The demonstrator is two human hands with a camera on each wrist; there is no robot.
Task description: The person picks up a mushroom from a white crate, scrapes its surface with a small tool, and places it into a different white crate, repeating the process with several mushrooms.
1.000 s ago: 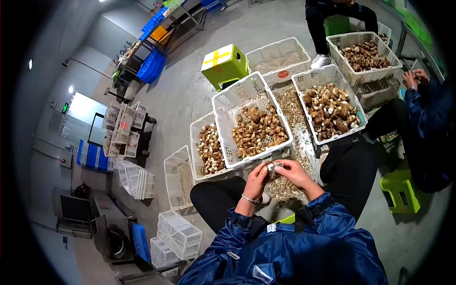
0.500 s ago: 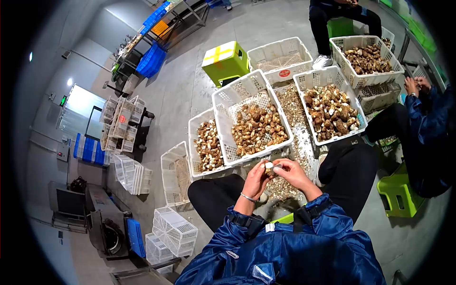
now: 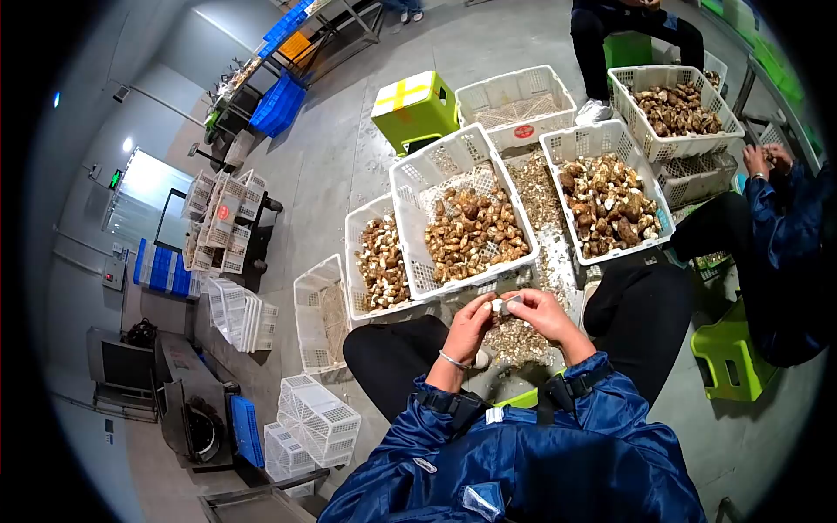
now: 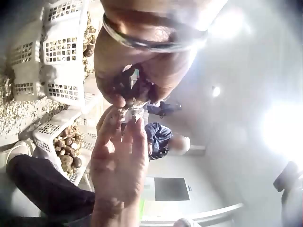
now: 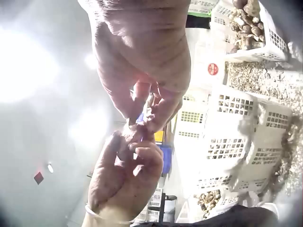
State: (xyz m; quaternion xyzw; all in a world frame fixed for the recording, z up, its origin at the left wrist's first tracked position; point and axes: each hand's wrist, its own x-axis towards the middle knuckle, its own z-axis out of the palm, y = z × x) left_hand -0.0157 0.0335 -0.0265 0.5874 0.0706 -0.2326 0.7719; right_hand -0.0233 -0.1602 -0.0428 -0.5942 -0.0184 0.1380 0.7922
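In front of the lap, my left hand [image 3: 469,331] pinches a small mushroom [image 3: 498,306] whose pale stem faces the other hand. My right hand [image 3: 545,315] holds a small flat grey blade [image 3: 513,301] between thumb and fingers, right at the mushroom's pale end. Both sets of fingertips meet closely in the left wrist view, hiding much of the mushroom. Just beyond the hands stands a white crate [image 3: 410,187] of brown mushrooms [image 3: 475,234]. A lower crate [image 3: 356,248] to its left holds more mushrooms [image 3: 382,266].
Another mushroom-filled crate [image 3: 558,187] stands right of centre, with trimmings [image 3: 523,342] scattered on the floor between. A green stool [image 3: 410,109] and a white crate [image 3: 514,91] are farther back. Another person's hands [image 3: 767,161] work at the right, near a green stool [image 3: 734,357].
Both hands stay together before the lap. The mushroom has turned between the fingers: its brown side showed below half a second ago, and the blade now shows more plainly beside its pale end.
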